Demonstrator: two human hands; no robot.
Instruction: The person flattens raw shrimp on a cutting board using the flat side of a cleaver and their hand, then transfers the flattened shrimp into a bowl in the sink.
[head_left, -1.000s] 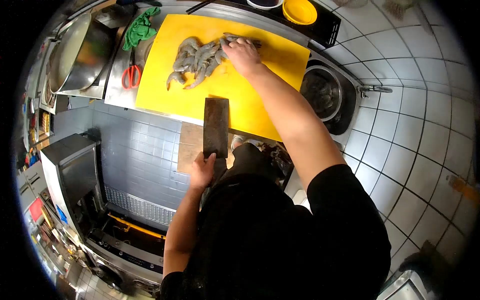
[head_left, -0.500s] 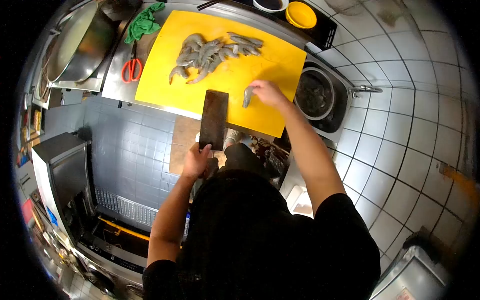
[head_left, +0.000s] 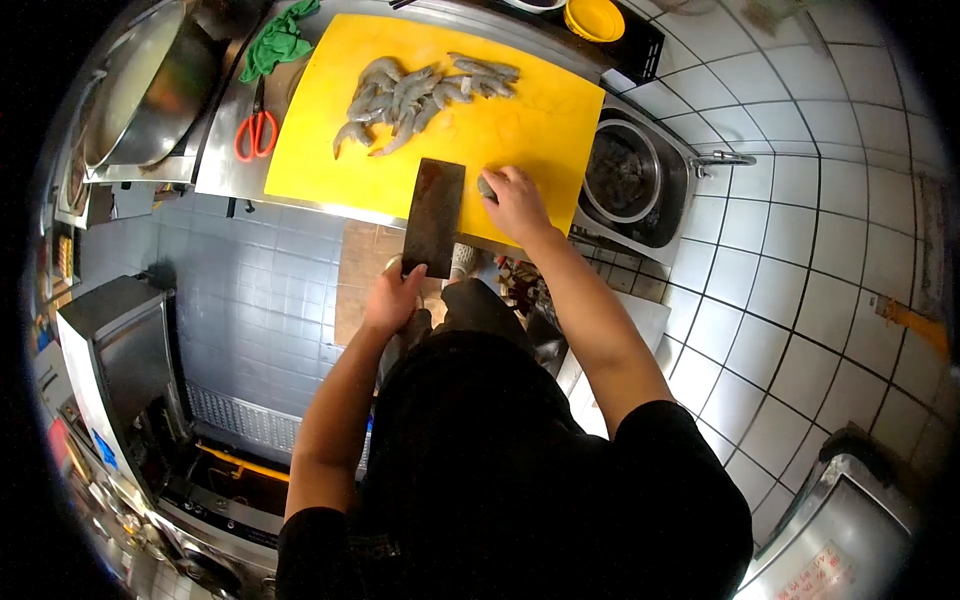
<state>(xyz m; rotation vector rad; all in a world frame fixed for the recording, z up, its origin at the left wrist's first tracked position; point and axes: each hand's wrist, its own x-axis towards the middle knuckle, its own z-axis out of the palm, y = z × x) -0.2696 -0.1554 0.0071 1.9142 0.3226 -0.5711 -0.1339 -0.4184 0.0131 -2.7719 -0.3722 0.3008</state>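
My left hand [head_left: 394, 298] is closed round the grip end of a cleaver [head_left: 435, 215], whose wide dark blade reaches over the front edge of the yellow cutting board [head_left: 330, 180]. Just right of the blade, my right hand [head_left: 520, 208] pinches a grey shrimp [head_left: 487, 187] against or close above the board; most of it is hidden by the fingers. Further back on the board lies a heap of grey shrimp [head_left: 405, 98], with several more at its right side.
Red-handled scissors [head_left: 257, 136] and a green cloth [head_left: 279, 42] lie left of the board. Beyond them stands a large metal pot [head_left: 150, 90]. To the right, a sink [head_left: 682, 205] holds a round basin [head_left: 655, 175] under a tap [head_left: 727, 158]. A yellow bowl [head_left: 595, 20] sits at the back.
My right hand has turned and drawn slightly nearer the cleaver, so its fingers now cover more of the shrimp. The cleaver has shifted a little forward. The whole view has moved slightly.
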